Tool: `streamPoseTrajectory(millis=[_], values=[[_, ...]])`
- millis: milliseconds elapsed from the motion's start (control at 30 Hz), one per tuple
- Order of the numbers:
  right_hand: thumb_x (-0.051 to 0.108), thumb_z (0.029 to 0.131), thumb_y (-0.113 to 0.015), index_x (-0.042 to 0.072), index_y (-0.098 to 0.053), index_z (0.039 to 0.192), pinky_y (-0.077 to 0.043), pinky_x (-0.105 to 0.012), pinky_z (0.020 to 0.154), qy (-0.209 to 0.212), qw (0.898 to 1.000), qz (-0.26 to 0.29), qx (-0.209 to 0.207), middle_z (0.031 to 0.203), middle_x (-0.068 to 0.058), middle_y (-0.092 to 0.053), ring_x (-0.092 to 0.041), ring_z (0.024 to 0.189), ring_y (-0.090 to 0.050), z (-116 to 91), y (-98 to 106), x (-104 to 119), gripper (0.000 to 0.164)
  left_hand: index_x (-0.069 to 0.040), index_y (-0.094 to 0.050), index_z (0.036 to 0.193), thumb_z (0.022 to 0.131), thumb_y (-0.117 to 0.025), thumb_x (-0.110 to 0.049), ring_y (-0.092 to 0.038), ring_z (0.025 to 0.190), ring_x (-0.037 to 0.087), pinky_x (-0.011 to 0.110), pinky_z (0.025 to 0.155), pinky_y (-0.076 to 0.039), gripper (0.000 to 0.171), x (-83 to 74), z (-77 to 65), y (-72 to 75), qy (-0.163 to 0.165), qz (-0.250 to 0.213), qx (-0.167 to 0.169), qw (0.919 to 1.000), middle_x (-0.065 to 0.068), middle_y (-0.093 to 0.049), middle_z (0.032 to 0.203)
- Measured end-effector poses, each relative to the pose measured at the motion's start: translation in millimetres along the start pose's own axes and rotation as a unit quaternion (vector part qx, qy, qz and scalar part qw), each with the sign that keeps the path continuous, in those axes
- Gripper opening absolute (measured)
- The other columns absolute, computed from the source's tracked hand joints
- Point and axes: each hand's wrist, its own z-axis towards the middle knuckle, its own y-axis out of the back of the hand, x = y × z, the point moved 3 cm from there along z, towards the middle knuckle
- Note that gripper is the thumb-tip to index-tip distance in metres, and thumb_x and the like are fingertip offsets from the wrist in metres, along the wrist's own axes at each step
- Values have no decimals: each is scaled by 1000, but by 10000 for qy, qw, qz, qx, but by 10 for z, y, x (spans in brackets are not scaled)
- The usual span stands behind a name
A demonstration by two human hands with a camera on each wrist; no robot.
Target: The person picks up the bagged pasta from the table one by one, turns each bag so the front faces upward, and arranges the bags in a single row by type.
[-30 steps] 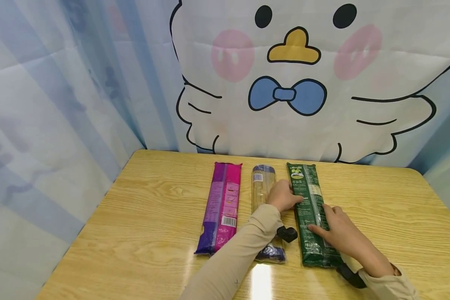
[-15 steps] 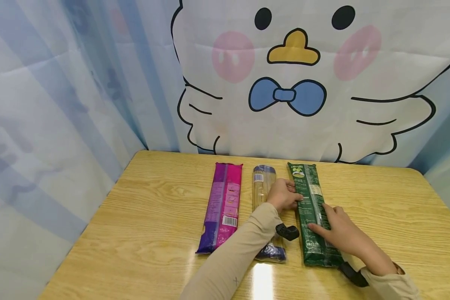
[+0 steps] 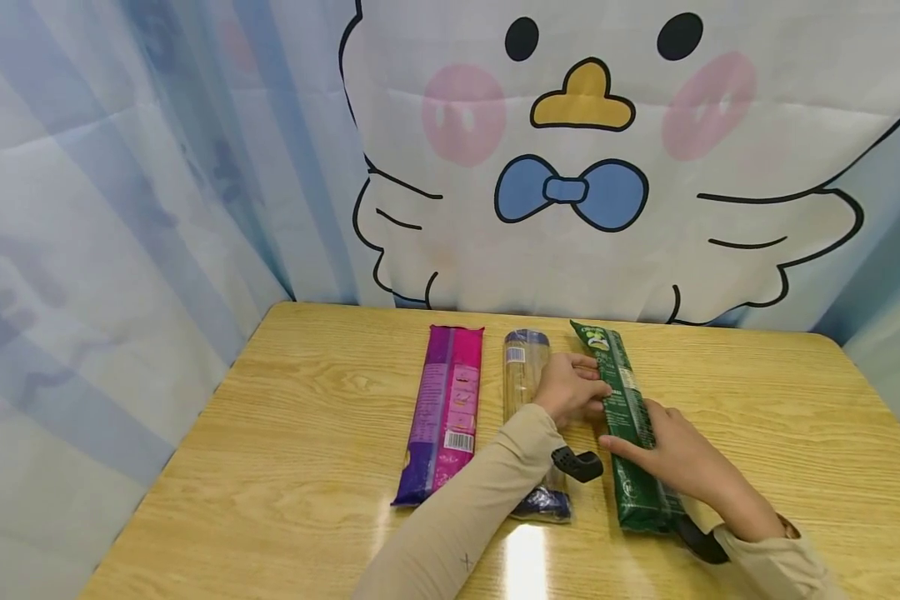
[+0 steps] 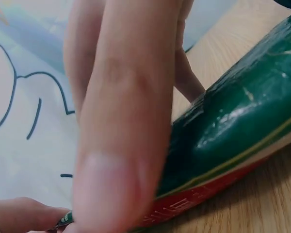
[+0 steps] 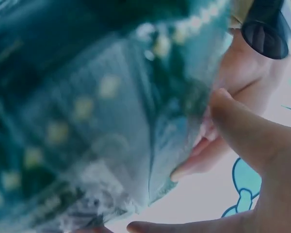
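On the desk (image 3: 307, 417), the long green packet (image 3: 624, 408) sits tilted between my hands, its long axis pointing away from me. My left hand (image 3: 567, 390) pinches its left edge; my right hand (image 3: 682, 457) grips across its nearer half.

Pale cartoon-print curtain (image 3: 450, 208) behind a light wood-grain table (image 3: 307, 433)
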Motion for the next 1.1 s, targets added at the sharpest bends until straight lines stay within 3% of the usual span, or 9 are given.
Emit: streamPoseTrajectory(millis=[200,467,600,700,800,933,1100], values=[[53,94,-61,-24,-22,143,-54,-60,82,-103,9999,-54,-28,130,-50,-40,-56,110,-54,36,3,23,99,-1,-71,112,82,-74,11,-72,73,34,52,74,-62,33,-31,-17,-18,-59,-105,-10,9999,8,-71,91],[29,92,-68,-25,-33,136,-53,-62,84,181,9996,-100,-203,130,-47,-46,-57,113,-53,59,62,1,78,1,-70,114,81,-72,15,-71,71,34,54,73,-61,36,-43,-29,-64,-195,-213,85,9995,9,-69,90],[24,92,-68,-23,-35,137,-54,-61,83,256,9993,-10,-290,130,-45,-47,-56,112,-54,53,61,-4,73,0,-70,114,81,-72,14,-68,60,24,48,67,-63,35,-55,-67,-58,-245,-243,107,9993,6,-67,88],[21,93,-66,-20,-33,140,-57,-56,79,215,9988,361,-265,128,-42,-51,-51,108,-58,49,51,-22,71,0,-69,113,81,-72,14,-66,58,20,41,61,-64,35,-53,-84,-54,-273,-361,151,9989,6,-67,88],[17,95,-63,-18,-29,144,-59,-50,77,100,9945,1034,-97,126,-40,-52,-48,108,-59,55,43,-53,69,0,-69,112,80,-72,15,-69,64,25,39,62,-64,35,-49,-78,-55,-280,-541,188,9980,7,-66,90],[13,98,-58,-17,-22,147,-59,-49,83,-40,9823,1865,136,131,-41,-48,-48,115,-58,67,57,-78,68,2,-69,114,81,-73,14,-71,77,36,44,70,-64,36,-54,-47,-50,-345,-732,295,9963,11,-67,94],[12,99,-56,-15,-20,150,-59,-48,87,-65,9745,2239,135,137,-41,-44,-49,120,-55,51,93,-87,68,2,-68,118,84,-74,6,-72,84,38,49,76,-63,34,-80,-44,-5,-496,-736,465,9950,12,-71,95]])
